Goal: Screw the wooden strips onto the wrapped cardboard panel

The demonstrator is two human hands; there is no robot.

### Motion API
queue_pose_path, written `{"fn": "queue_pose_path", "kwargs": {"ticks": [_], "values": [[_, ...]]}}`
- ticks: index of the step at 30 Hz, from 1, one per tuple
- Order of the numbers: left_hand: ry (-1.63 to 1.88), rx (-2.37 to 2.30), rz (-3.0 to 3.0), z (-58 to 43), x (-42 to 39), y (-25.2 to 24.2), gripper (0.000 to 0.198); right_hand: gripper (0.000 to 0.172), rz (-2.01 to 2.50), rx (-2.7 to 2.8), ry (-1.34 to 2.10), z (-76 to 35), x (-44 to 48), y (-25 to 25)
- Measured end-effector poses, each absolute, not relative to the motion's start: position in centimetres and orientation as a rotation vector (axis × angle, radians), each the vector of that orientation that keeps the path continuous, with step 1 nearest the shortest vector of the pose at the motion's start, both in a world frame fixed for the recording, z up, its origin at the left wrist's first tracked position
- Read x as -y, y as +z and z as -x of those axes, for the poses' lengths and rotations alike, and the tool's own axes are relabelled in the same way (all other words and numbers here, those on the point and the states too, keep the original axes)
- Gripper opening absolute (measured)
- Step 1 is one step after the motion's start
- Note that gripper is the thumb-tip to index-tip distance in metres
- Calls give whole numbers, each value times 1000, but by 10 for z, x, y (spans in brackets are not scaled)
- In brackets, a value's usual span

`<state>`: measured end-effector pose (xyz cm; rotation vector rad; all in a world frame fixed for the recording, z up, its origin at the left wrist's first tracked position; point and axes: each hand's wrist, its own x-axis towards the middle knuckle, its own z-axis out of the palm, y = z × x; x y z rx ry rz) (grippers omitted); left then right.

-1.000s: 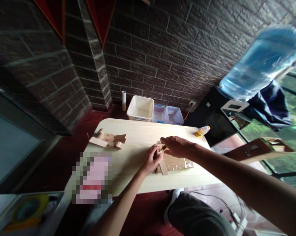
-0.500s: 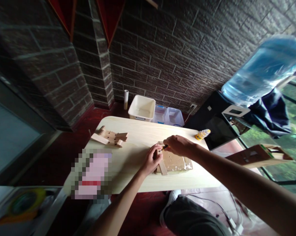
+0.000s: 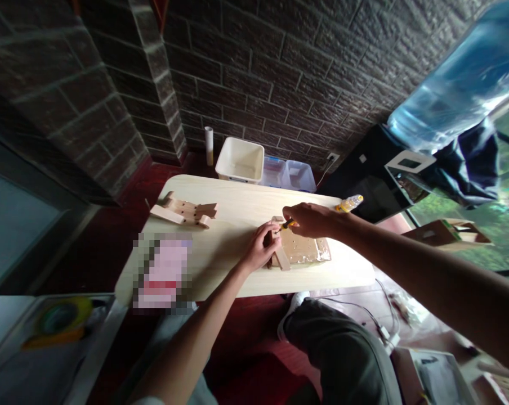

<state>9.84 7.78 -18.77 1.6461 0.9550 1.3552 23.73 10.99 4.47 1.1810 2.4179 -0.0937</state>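
My right hand (image 3: pixel 307 218) is closed around a yellow-and-black screwdriver (image 3: pixel 288 224), whose tip points left at a light wooden piece. My left hand (image 3: pixel 259 248) grips that wooden piece (image 3: pixel 282 259) near the tip, thumb and fingers on either side. Under the piece lies a flat brown block (image 3: pixel 307 248) with small dark holes and shiny clear wrapping along its edges. To the left on the table sits a wooden assembly (image 3: pixel 187 211) with curved side parts and several dark holes. The fingers partly hide where tip and wood meet.
A pale wooden table (image 3: pixel 233 194) carries everything, including a clear bottle with yellow parts (image 3: pixel 349 203) at the far right and a blurred-out pink item (image 3: pixel 165 270). Beyond it stand a cream bin (image 3: pixel 240 160) and clear plastic boxes (image 3: pixel 299 176). Cables (image 3: pixel 376 320) run along the floor at right.
The camera view has tilted downward, so table and hands appear higher. Both hands keep their places at the wooden piece, and the screwdriver stays in my right hand.
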Motion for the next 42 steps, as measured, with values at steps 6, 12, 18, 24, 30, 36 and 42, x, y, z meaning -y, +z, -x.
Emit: {"fn": "queue_pose_path", "kwargs": {"ticks": [6, 12, 18, 24, 30, 36, 42], "values": [[1360, -970, -1644, -99, -79, -188, 27, 22, -1182, -2486, -109, -242, -113, 37], [1351, -962, -1645, -99, -79, -185, 26, 31, -1271, -2404, -88, -241, -112, 33], [1373, -976, -1622, -101, -80, -189, 30, 25, -1237, -2468, -142, -243, -109, 41], [1385, -988, -1605, -100, -81, -189, 32, 23, -1275, -2482, -129, -238, -110, 39], [1382, -972, -1641, -98, -79, -184, 34, 32, -1310, -2413, -137, -236, -109, 41], [1339, -946, -1694, -94, -76, -180, 37, 24, -1232, -2496, -170, -239, -108, 45], [1263, -966, -1730, -90, -74, -179, 47, 20, -1369, -2477, -204, -239, -106, 32]]}}
